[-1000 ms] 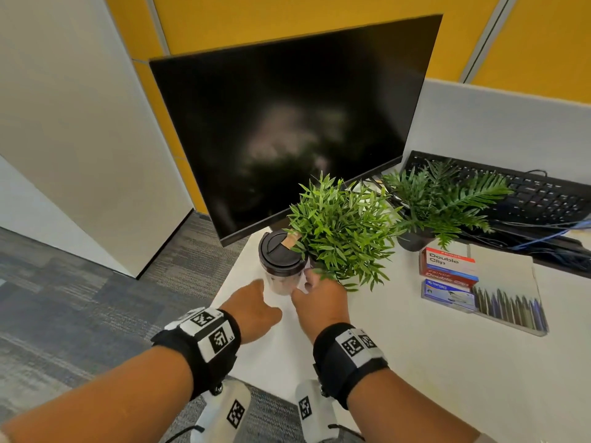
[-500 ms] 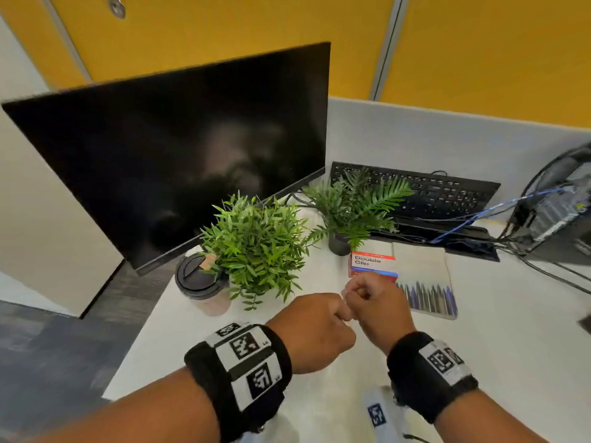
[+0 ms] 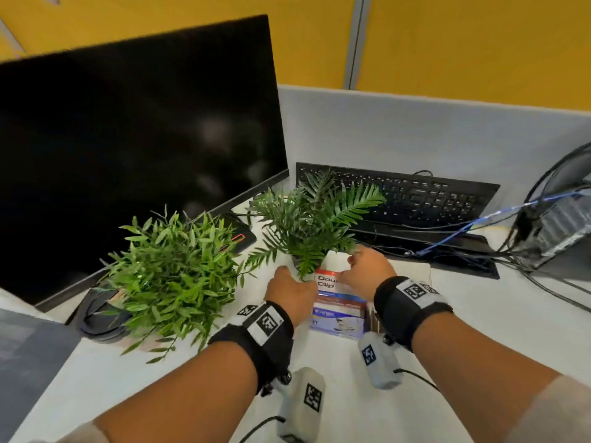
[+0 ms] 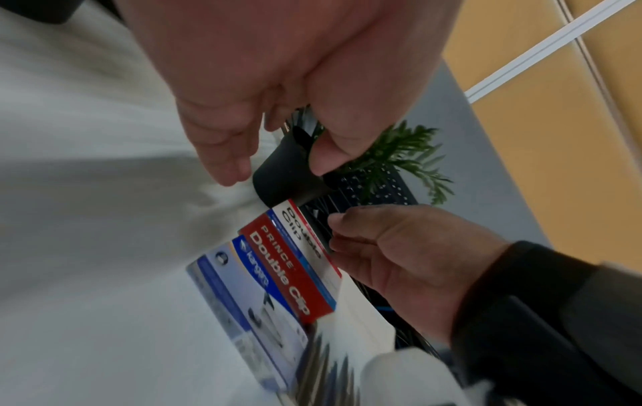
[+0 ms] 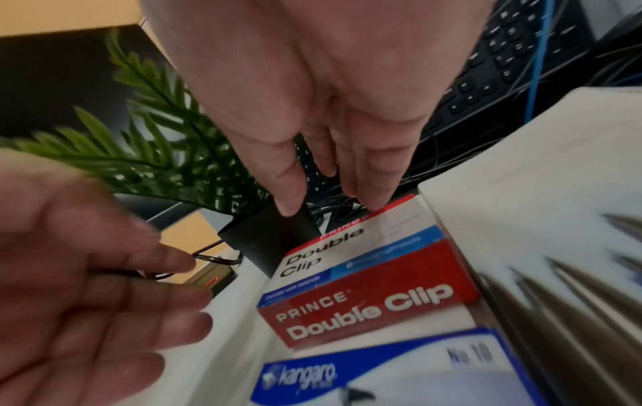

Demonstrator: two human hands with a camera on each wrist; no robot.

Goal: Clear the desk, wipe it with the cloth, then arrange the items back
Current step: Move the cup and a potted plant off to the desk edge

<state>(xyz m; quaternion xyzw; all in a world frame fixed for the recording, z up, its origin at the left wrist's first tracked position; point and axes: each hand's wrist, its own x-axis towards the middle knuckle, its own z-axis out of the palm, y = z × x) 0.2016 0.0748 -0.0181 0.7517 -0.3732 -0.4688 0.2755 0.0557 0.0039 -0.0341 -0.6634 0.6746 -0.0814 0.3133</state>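
A fern (image 3: 316, 219) in a small black pot (image 4: 288, 175) stands on the white desk (image 3: 479, 330), right behind a red and white Double Clip box (image 3: 326, 281). My left hand (image 3: 292, 282) is open at the pot's left, thumb and fingers on either side of it in the left wrist view. My right hand (image 3: 355, 263) is open over the box's far edge; its straight fingertips (image 5: 371, 192) point down at the box (image 5: 368, 299) and the pot (image 5: 267, 241). A blue Kangaro box (image 3: 339, 321) lies just in front. No cloth is in view.
A bushy potted plant (image 3: 172, 270) and a cup with a black lid (image 3: 99, 318) stand at the left desk edge. A black monitor (image 3: 137, 155) fills the back left and a keyboard (image 3: 415, 199) leans against the partition. Cables (image 3: 479, 228) run right.
A second ago my hands were at the bushy plant and the cup. Half a second ago they were curled together near the clip box. Now both have opened and reached forward to the fern pot.
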